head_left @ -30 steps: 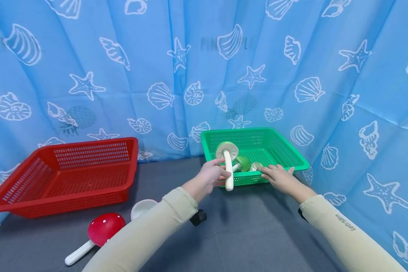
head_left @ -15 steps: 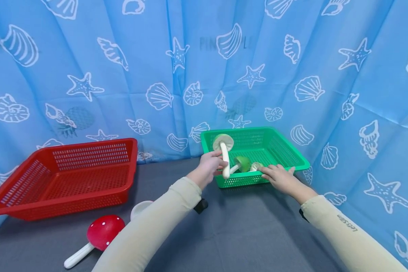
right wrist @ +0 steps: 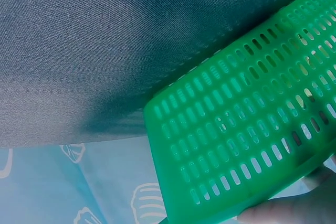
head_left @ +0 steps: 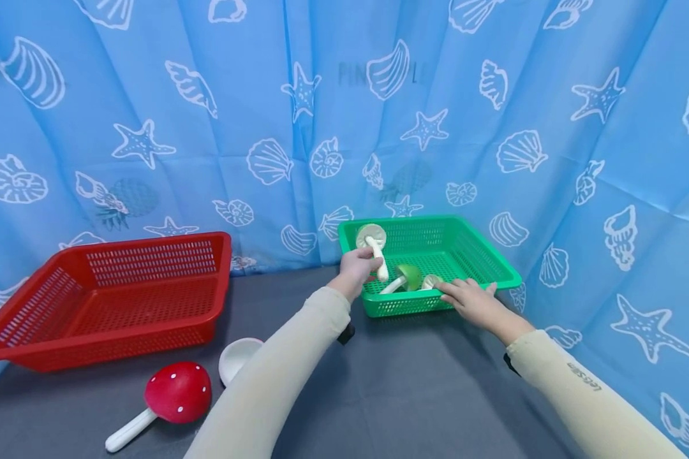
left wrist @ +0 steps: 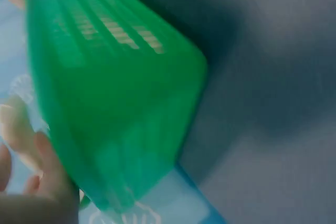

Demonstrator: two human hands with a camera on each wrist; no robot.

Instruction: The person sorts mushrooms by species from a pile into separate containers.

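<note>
In the head view, my left hand point(head_left: 357, 268) holds a toy mushroom point(head_left: 377, 258) by its white stem, over the left side of the green basket point(head_left: 390, 309). Its pale underside faces me. My right hand point(head_left: 472, 299) rests on the basket's front rim, its fingertips close to a pale mushroom point(head_left: 430, 280) partly hidden by them. Between the hands, a green-capped mushroom point(head_left: 410, 276) lies inside the basket. The left wrist view is blurred; part of the left hand point(left wrist: 44, 182) shows beside the basket point(left wrist: 121, 93). Fingers point(right wrist: 278, 211) of the right hand lie along the rim in the right wrist view.
A red basket point(head_left: 115, 341) stands at the left. In front of it, on the grey cloth point(head_left: 413, 395), lie a red mushroom with white dots point(head_left: 178, 392) and another mushroom showing its pale underside point(head_left: 238, 358), partly behind my left sleeve. A blue shell-patterned curtain point(head_left: 321, 95) hangs behind.
My left hand has carried its mushroom slightly away from me and left, so the stem end now hangs inside the green basket's rim. The right hand has stayed put.
</note>
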